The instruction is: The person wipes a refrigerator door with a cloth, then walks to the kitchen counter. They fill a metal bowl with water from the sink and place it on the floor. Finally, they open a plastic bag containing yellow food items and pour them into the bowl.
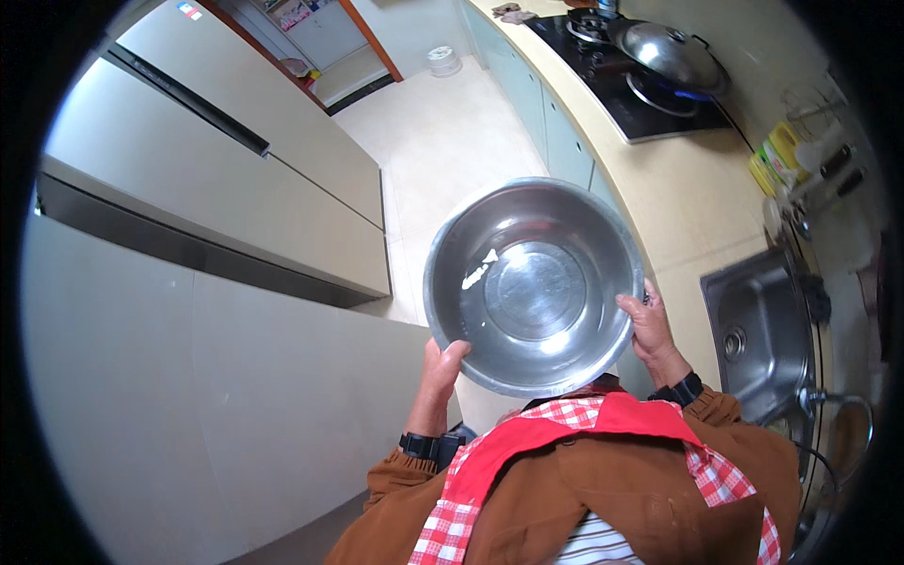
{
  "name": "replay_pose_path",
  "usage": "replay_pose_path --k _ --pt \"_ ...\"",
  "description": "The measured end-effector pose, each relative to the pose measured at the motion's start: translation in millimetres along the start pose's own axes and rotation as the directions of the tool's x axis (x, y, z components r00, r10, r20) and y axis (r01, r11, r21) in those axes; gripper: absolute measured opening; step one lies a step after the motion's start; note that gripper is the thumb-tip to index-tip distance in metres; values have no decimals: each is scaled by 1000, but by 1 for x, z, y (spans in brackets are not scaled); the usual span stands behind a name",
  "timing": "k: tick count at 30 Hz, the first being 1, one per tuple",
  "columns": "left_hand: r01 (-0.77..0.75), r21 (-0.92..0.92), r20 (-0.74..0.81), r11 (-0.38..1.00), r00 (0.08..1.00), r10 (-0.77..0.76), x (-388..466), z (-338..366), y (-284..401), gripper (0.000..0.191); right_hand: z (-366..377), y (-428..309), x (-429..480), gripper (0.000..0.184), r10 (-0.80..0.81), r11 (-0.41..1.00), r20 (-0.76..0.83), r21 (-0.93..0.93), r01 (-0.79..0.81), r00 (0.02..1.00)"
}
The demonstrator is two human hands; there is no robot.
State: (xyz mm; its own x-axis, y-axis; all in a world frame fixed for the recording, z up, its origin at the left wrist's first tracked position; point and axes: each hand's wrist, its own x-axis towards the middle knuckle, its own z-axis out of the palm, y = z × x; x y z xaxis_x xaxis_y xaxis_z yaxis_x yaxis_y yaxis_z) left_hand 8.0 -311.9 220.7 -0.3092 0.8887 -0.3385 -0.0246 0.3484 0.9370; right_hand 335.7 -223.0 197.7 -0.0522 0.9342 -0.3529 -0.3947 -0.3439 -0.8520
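A wide stainless steel basin (537,289) is held up in front of my body, above the floor and beside the counter's edge. My left hand (443,364) grips its near left rim, with the thumb over the edge and the fingers hidden beneath. On the opposite side my right hand (646,318) clasps the rim, its thumb resting inside. Bright reflections show on the metal, and a few white patches on the inner left wall may be glare or residue. I see no food in the basin.
A lidded wok (667,53) sits over a blue flame on the black gas hob (607,78). To my right is a steel sink (759,332) with a faucet (833,402). A yellow bottle (777,159) stands by the wall. The refrigerator (233,141) is at left; a white round container (443,62) rests on the floor.
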Motion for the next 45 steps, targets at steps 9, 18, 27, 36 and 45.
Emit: replay_pose_path --k 9,18,27,36,45 --pt "103 -139 -210 985 969 -130 100 -26 20 29 95 -40 154 37 40 991 262 -135 -4 964" --pt "64 -172 -193 983 976 -97 235 -46 76 19 168 -53 279 37 31 997 245 -74 -13 969" --pt "132 -82 -14 988 991 -133 428 -92 134 26 250 -64 400 40 -79 996 93 -34 82 993" --pt "138 -48 -1 989 990 -139 591 -111 213 32 328 -93 542 37 -53 999 27 16 52 998" --pt "155 -209 -148 966 971 -188 751 -116 250 44 405 -114 757 37 63 997 183 -64 -53 981"
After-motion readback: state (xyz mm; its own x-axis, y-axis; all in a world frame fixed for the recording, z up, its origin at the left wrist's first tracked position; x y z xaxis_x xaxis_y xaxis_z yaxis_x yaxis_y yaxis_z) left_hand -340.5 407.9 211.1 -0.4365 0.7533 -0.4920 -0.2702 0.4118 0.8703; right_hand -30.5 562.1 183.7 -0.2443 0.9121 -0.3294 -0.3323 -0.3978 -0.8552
